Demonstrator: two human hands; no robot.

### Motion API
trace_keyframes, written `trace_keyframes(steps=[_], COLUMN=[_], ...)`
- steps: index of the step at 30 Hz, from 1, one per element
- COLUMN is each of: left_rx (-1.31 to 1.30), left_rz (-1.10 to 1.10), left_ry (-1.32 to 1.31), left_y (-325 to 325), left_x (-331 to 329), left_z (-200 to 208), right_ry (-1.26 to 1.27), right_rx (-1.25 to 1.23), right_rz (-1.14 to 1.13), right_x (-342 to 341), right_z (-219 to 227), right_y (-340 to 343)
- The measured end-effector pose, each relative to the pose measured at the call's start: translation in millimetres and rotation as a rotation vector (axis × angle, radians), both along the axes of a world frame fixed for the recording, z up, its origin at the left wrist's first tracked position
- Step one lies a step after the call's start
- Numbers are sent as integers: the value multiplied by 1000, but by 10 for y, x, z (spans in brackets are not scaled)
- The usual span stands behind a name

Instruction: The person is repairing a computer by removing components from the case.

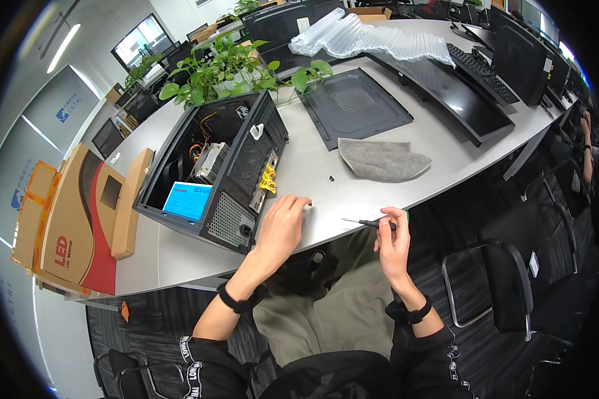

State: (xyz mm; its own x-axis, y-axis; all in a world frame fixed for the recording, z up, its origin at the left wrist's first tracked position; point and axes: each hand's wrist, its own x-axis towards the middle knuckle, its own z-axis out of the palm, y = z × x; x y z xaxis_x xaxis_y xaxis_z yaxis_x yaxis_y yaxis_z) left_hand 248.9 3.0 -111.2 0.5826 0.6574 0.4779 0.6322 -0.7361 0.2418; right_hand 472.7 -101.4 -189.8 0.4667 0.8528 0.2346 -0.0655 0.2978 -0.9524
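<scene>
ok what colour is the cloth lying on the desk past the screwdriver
Grey; the cloth shows best in the head view, lying beside the black side panel.

An open computer case (pixel 213 176) lies on the desk (pixel 313 179). Left of it stands a cardboard box (pixel 80 219); behind it a leafy plant (pixel 226 70); right of it a grey cloth (pixel 383 159).

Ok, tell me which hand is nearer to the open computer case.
Left. The left hand rests on the desk just beside the front corner of the open computer case. The right hand is farther off toward the desk edge, holding a small screwdriver.
</scene>
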Motion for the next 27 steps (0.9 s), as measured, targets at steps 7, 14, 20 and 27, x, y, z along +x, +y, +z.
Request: trace_keyframes(steps=[7, 14, 20, 27], left_rx=[162, 318, -127, 183], left_rz=[19, 239, 148, 148], left_ry=[0, -234, -477, -153], left_y=[-668, -569, -149, 46], left_x=[-360, -976, -1136, -1119], left_z=[682, 1312, 1175, 1208], right_ry=[22, 38, -25, -257], right_rx=[-9, 20, -112, 34], right_rz=[7, 58, 244, 353], right_x=[-46, -203, -478, -876], right_z=[-39, -41, 256, 847], right_y=[22, -7, -55, 240])
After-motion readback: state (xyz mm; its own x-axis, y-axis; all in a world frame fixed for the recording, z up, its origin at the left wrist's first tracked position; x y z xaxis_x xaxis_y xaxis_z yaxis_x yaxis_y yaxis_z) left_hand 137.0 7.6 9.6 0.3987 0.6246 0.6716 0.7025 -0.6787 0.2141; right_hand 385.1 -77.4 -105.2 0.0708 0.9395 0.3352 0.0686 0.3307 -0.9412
